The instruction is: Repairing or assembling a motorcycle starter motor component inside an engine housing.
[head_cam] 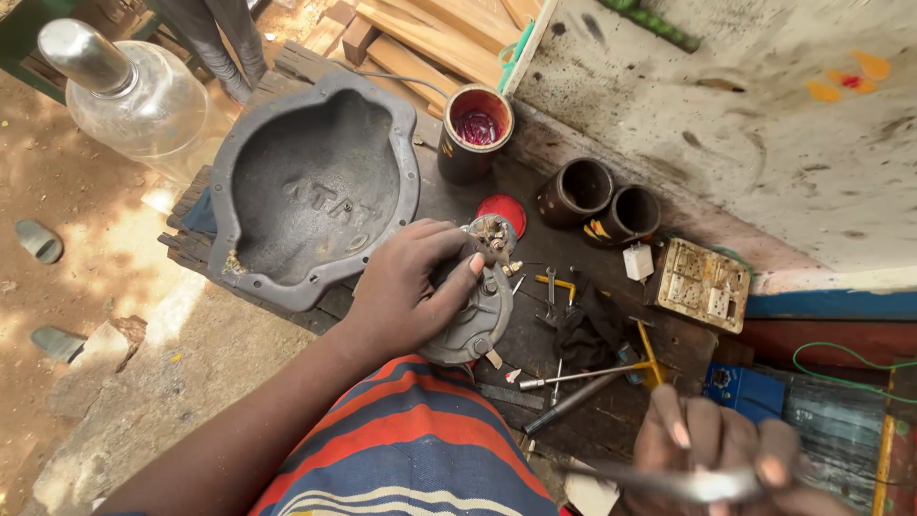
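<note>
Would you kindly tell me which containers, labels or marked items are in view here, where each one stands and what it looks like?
Open tin: top centre of the bench, round, dark, red liquid inside.
Red lid: below the tin, flat, round.
Two empty cans: right of the lid, dark brown, side by side.
Glass bottle: top left, clear, metal cap.
Grey metal cover: left of the tin, raised lettering inside.
No screens or signs.

Grey round metal motor part (pixel 475 320) lies on the dark workbench.
</note>
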